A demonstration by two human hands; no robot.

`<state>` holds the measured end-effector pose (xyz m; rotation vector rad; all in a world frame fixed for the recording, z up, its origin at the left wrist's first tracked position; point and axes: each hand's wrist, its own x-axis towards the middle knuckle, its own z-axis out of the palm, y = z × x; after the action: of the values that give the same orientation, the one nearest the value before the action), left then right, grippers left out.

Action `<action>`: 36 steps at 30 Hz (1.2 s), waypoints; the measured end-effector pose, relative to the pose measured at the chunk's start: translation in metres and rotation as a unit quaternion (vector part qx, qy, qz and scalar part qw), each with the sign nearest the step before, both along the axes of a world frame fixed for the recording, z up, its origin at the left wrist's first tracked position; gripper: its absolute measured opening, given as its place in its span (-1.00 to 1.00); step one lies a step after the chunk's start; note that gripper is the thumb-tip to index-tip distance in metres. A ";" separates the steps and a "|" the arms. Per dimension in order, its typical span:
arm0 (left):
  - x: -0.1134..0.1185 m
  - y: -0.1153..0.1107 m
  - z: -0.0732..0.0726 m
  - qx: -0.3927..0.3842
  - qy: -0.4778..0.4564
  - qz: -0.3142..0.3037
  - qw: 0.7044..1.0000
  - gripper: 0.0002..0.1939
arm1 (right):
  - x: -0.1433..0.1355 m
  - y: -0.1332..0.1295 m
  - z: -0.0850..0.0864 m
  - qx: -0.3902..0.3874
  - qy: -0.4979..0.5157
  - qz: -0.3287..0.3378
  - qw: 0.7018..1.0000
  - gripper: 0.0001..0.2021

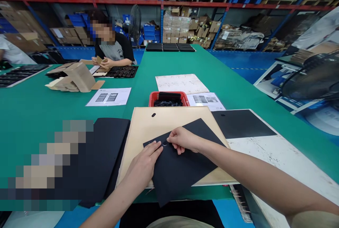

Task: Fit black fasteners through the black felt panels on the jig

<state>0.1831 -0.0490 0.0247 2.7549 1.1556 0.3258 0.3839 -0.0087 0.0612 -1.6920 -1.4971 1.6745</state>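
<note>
A black card sheet [182,166] lies skewed on a tan board [148,122] at the near edge of the green table [34,111]. My left hand [144,164] presses flat on the sheet's left part, fingers spread. My right hand [182,139] pinches the sheet's upper edge near a small slot. A stack of black sheets [106,150] sits to the left of the board. Another black sheet [241,124] lies to the right on a white board [278,154]. A red basket [169,99] with small black parts stands just beyond the tan board.
A person sits across the table at the left, handling brown card pieces [76,76] beside black trays [124,71]. Printed papers [109,97] and a white sheet [180,83] lie mid-table. A fan [315,76] stands at the right. Shelves of cartons fill the back.
</note>
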 end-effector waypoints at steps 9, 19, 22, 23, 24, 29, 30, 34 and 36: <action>0.001 0.001 0.000 -0.002 0.014 0.002 1.000 -0.49 | 0.000 0.000 0.000 -0.001 -0.003 0.011 1.000 -0.73; -0.001 0.002 -0.004 0.009 -0.004 -0.003 1.000 -0.48 | 0.001 0.001 -0.003 0.003 -0.010 0.016 1.000 -0.75; 0.000 0.002 -0.004 0.015 0.000 0.007 1.000 -0.44 | 0.001 0.001 -0.005 0.006 -0.011 0.020 1.000 -0.75; 0.001 0.003 -0.004 0.018 0.005 0.010 1.000 -0.43 | 0.001 0.001 -0.006 0.007 -0.012 0.021 1.000 -0.74; 0.002 0.003 -0.004 0.021 0.011 0.013 1.000 -0.41 | 0.002 0.002 -0.007 0.008 -0.013 0.022 1.000 -0.74; 0.006 0.003 -0.003 0.050 0.037 0.026 0.998 -0.35 | 0.003 0.002 -0.013 0.014 -0.015 0.024 1.000 -0.72; 0.007 0.003 -0.003 0.056 0.044 0.024 0.997 -0.36 | 0.003 0.002 -0.014 0.015 -0.015 0.024 1.000 -0.72; 0.008 0.003 -0.001 0.071 0.076 0.008 0.995 -0.39 | 0.001 0.001 -0.015 0.015 -0.010 0.013 1.000 -0.76; 0.009 0.003 -0.001 0.080 0.099 0.003 0.992 -0.37 | 0.002 0.000 -0.011 0.012 0.001 0.010 1.000 -0.79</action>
<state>0.1917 -0.0459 0.0232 2.9803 1.2315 0.1540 0.3864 -0.0092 0.0501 -1.6674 -1.5313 1.6615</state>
